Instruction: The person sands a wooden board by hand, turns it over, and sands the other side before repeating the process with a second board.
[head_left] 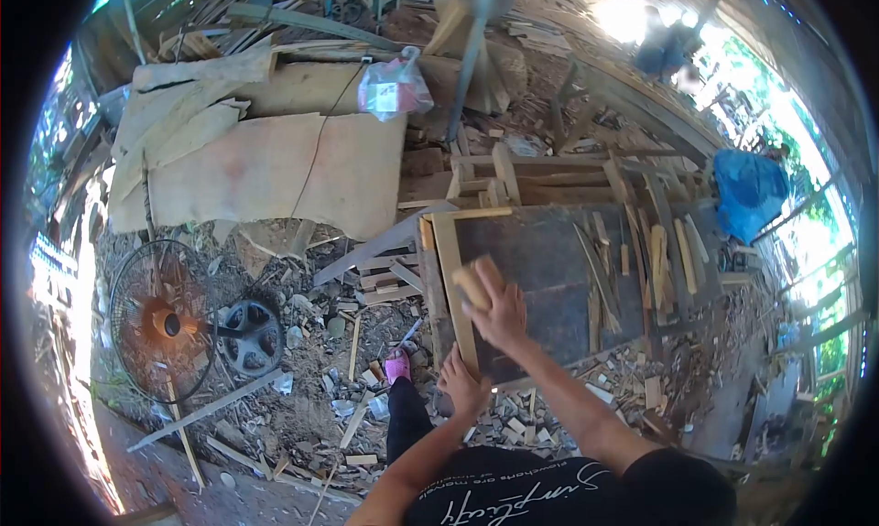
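Observation:
A long pale wooden strip (pixel 448 256) lies along the left edge of the dark worktable (pixel 542 251). Around the near end of this strip are the fingers of my left hand (pixel 461 383), pressing and gripping it. My right hand (pixel 500 314) is closed round a short, thick wooden block (pixel 472 286), which overlaps the strip's right side in this view. The palm hides part of the block. Another thin wooden piece (pixel 483 213) lies across the far left corner of the table.
Several loose wood sticks (pixel 659 260) lie on the table's right half. A standing fan (pixel 165 317) is on the left, behind it a big pale sheet (pixel 275 169) with a plastic bag (pixel 394 88). A blue bag (pixel 751 192) hangs at right. Offcuts litter the ground.

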Demonstrator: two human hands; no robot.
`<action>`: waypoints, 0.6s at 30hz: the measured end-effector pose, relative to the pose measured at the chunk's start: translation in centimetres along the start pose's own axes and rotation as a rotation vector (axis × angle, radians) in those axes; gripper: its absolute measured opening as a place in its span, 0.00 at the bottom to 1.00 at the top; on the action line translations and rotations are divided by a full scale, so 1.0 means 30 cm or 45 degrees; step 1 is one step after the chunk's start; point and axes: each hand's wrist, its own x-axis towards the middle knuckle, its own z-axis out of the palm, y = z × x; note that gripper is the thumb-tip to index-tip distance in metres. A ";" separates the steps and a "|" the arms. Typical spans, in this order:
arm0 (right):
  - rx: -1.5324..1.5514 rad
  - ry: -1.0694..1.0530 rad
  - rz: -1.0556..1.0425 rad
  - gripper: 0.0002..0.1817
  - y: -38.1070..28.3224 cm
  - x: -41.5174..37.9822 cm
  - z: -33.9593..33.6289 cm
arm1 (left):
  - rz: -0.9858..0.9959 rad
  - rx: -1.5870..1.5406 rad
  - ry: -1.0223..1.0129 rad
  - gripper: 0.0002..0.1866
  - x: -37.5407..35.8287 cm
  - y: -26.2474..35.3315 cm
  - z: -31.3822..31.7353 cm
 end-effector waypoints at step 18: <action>-0.317 0.056 -0.043 0.45 -0.173 0.819 0.279 | -0.040 -0.094 -0.163 0.57 0.016 -0.008 -0.016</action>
